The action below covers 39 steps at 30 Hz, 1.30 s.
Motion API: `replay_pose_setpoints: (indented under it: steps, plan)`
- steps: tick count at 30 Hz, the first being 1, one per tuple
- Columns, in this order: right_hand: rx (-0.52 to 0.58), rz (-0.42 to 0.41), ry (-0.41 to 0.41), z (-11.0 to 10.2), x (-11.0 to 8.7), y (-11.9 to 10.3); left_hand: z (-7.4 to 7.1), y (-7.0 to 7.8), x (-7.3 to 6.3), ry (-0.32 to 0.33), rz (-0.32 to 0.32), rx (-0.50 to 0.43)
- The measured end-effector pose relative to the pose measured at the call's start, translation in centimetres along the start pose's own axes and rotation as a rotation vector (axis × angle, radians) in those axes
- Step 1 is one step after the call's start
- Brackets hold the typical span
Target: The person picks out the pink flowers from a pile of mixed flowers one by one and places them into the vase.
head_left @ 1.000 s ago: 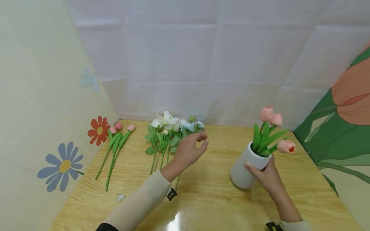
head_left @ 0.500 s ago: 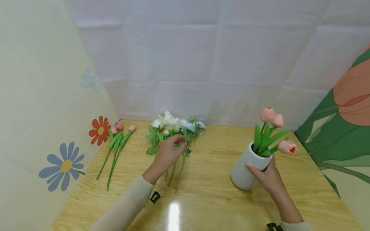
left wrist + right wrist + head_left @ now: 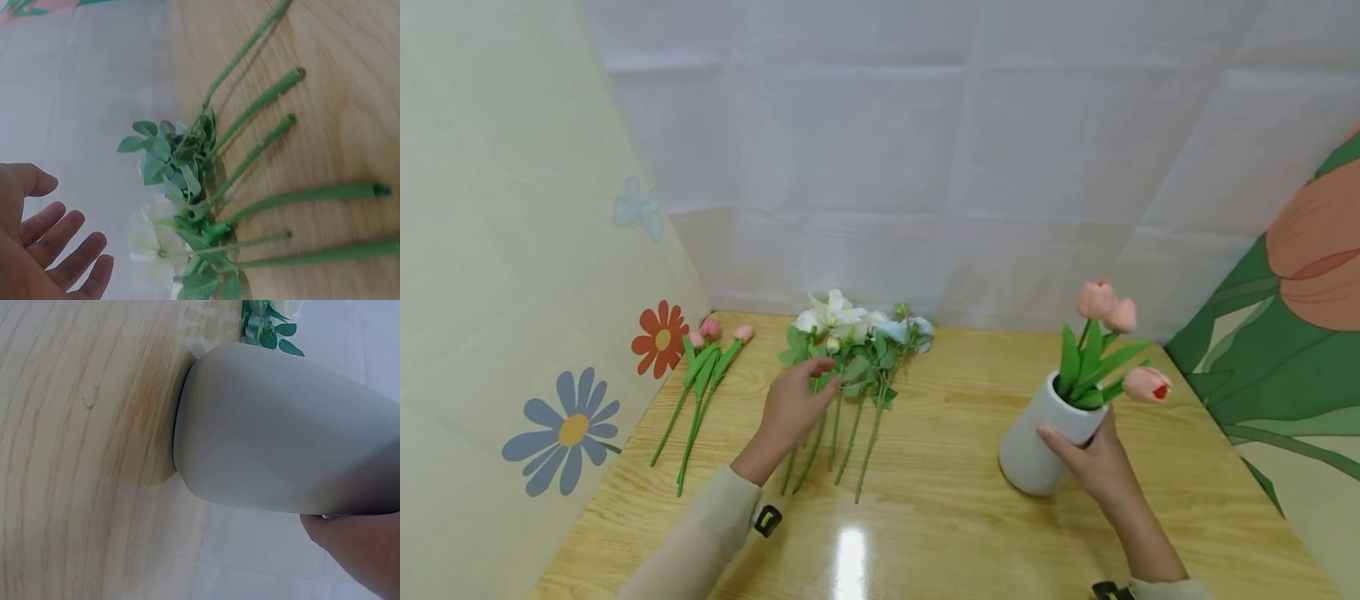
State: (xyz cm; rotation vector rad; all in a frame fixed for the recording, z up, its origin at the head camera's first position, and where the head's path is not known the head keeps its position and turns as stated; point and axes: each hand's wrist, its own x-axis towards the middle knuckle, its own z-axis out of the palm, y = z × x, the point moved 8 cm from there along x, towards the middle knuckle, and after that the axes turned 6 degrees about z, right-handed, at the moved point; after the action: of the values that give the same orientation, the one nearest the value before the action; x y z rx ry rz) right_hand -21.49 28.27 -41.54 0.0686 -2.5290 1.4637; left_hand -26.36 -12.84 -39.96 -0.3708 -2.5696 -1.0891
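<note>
My right hand (image 3: pixel 1099 458) grips a white vase (image 3: pixel 1037 446) near its upper part, thumb across the front and fingers behind, mostly hidden. The vase leans slightly on the table, with three pink tulips (image 3: pixel 1097 300) standing in it. Over the stems of a bunch of white and pale blue flowers (image 3: pixel 838 312), my left hand (image 3: pixel 793 404) hovers with loosely bent fingers. In the left wrist view nothing lies between that hand's thumb and fingers (image 3: pixel 65 250), and the green stems (image 3: pixel 312 194) lie apart from it. The right wrist view shows the vase's lower side (image 3: pixel 269 437) close up.
Several pink tulips (image 3: pixel 703 358) lie on the wooden table (image 3: pixel 940 533) at the left. A white cloth (image 3: pixel 850 167) hangs behind the table. Printed flower panels (image 3: pixel 572 429) stand along both sides.
My left hand has moved left and slightly down, from the blue flowers' right side to the stems under the white ones. The right hand and vase have hardly moved.
</note>
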Motion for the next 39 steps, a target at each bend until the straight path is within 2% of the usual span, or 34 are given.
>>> replay_pose_setpoints:
  steps: [7,18,29,39]
  plan:
    - [-0.012,0.014,0.0,0.0,0.0,0.0,-1.3,-2.0,-0.4,0.005,-0.049,0.041]
    - [0.0,-0.016,0.002,0.0,-0.1,-0.1,-2.6,-5.2,-1.1,-0.028,-0.089,0.097]
    - [0.01,0.003,0.0,0.0,0.0,-0.1,-4.2,-8.8,-2.1,-0.057,-0.194,0.201]
    - [-0.001,0.02,-0.009,0.0,0.0,0.1,-5.0,-11.1,-2.6,-0.083,-0.273,0.201]
